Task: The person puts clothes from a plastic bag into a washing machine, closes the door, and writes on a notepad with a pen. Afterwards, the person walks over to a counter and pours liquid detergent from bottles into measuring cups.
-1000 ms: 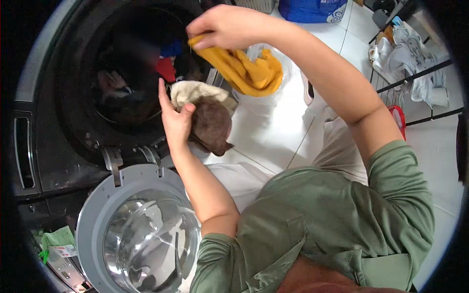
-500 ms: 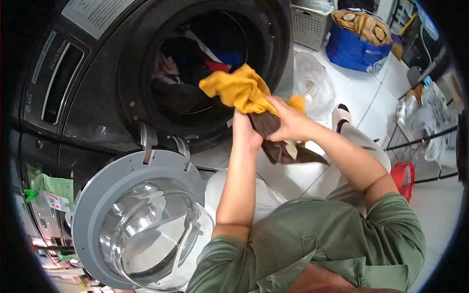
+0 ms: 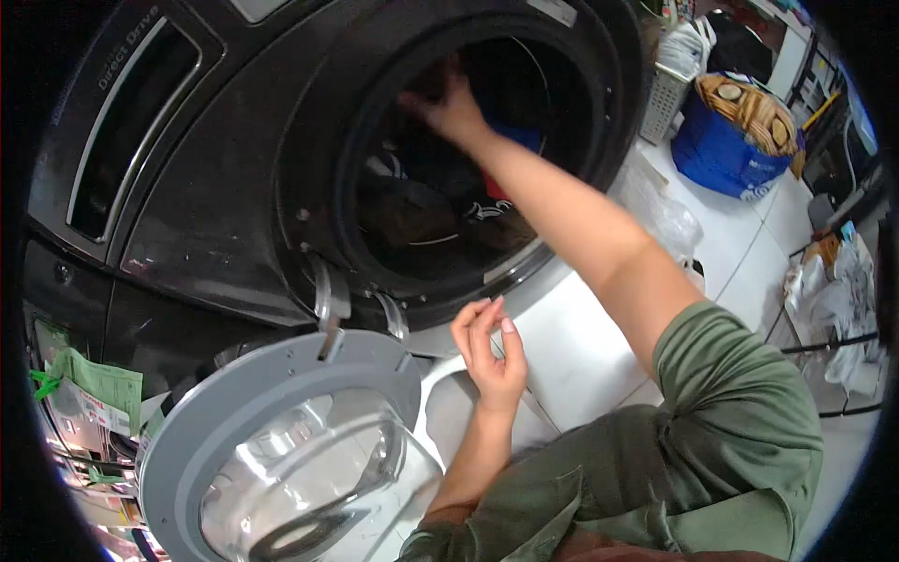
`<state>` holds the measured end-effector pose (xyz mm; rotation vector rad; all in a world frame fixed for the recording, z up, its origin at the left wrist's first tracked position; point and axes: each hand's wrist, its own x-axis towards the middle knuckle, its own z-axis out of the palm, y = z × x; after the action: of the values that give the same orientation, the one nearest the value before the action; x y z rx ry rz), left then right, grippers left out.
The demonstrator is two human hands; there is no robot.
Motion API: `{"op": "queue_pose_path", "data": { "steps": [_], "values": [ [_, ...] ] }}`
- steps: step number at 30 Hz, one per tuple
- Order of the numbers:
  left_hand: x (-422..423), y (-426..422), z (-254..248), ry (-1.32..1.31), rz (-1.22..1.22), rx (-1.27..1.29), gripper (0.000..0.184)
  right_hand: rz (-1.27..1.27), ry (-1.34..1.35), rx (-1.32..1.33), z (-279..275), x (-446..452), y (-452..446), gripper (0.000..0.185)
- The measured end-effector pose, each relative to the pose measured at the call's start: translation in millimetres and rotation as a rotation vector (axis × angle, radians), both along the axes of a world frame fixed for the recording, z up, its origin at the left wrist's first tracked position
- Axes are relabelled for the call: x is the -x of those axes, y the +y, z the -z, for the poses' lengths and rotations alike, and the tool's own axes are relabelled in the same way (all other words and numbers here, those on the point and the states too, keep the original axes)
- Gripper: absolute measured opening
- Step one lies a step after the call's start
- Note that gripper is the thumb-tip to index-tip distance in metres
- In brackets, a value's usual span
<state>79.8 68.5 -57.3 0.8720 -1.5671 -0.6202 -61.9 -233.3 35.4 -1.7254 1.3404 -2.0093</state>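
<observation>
My right hand [image 3: 454,108] reaches into the dark drum of the front-loading washing machine [image 3: 229,178]. Its thumb and fingers look spread, though shadow and motion blur them, and no cloth shows in its grasp. Dark clothes [image 3: 412,214] lie in the drum below it, with a bit of red cloth [image 3: 494,187] and blue cloth [image 3: 515,139] beside my forearm. Outside the opening, my left hand [image 3: 492,356] hovers with loosely curled, parted fingers and holds nothing. The round door [image 3: 375,361] hangs open on its hinges to the left of that hand.
A blue bag [image 3: 716,155] with striped brown cloth on top stands on the white tiled floor [image 3: 581,337]. Near it are a grey basket [image 3: 661,103] and a clear plastic bag [image 3: 660,211]. More plastic bags [image 3: 838,300] hang at the right by a dark rack.
The yellow and dark brown cloths have left my hands and no longer show. My right hand has gone into the drum, my left has dropped lower, and the view has shifted.
</observation>
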Motion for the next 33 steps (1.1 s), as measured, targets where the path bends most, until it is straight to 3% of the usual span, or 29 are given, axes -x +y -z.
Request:
{"op": "queue_pose_path", "data": {
  "steps": [1,2,5,9,13,16,18,19,20,22,25,29,31,33],
  "values": [
    [-2.5,-4.4,2.2,-0.005,-0.001,-0.046,0.028,0.046,0.16,-0.05,4.8,-13.7,7.3,0.088],
    [-3.8,-8.8,3.4,0.02,0.004,-0.082,0.029,0.011,0.275,-0.11,4.3,-31.8,-9.7,0.089],
    [-5.0,-13.4,8.8,0.105,-0.005,-0.175,0.032,0.065,0.622,-0.264,1.5,-81.8,-59.5,0.08],
    [-15.1,-22.5,6.2,-0.014,-0.053,-0.255,0.035,0.131,0.98,-0.535,-9.6,-103.9,-104.7,0.069],
    [-17.2,-25.2,4.6,-0.026,-0.01,-0.291,0.033,-0.019,1.175,-0.732,-40.9,-75.1,-68.2,0.059],
    [-20.8,-26.1,9.5,0.04,0.053,-0.345,0.027,-0.294,1.081,-0.774,-67.7,-39.6,7.1,0.053],
    [-23.3,-27.2,9.6,0.027,0.094,-0.371,0.028,-0.596,0.973,-0.606,-40.6,-8.8,42.8,0.044],
    [-23.5,-27.0,10.1,0.019,0.114,-0.38,0.029,-0.456,1.101,-0.754,-23.3,-1.6,72.0,0.046],
    [-23.1,-25.6,10.5,0.024,0.13,-0.412,0.029,-0.39,1.404,-1.077,-21.0,-5.3,102.8,0.047],
    [-20.5,-23.5,9.8,0.028,0.166,-0.469,0.028,-0.383,1.731,-1.108,53.3,11.1,126.5,0.045],
    [-15.6,-17.8,6.6,0.012,0.226,-0.522,0.028,-0.151,1.205,-1.174,111.3,24.3,85.5,0.051],
    [0.7,-6.3,2.7,-0.034,0.283,-0.53,0.027,-0.157,1.107,-1.195,97.9,-5.0,32.9,0.051],
    [8.6,-1.8,1.0,-0.039,0.304,-0.532,0.026,-0.162,1.153,-1.183,104.0,-13.4,22.0,0.049],
    [12.1,-0.5,-2.4,-0.054,0.318,-0.528,0.026,-0.266,1.326,-0.98,121.4,-4.2,12.5,0.048]
  ]
}}
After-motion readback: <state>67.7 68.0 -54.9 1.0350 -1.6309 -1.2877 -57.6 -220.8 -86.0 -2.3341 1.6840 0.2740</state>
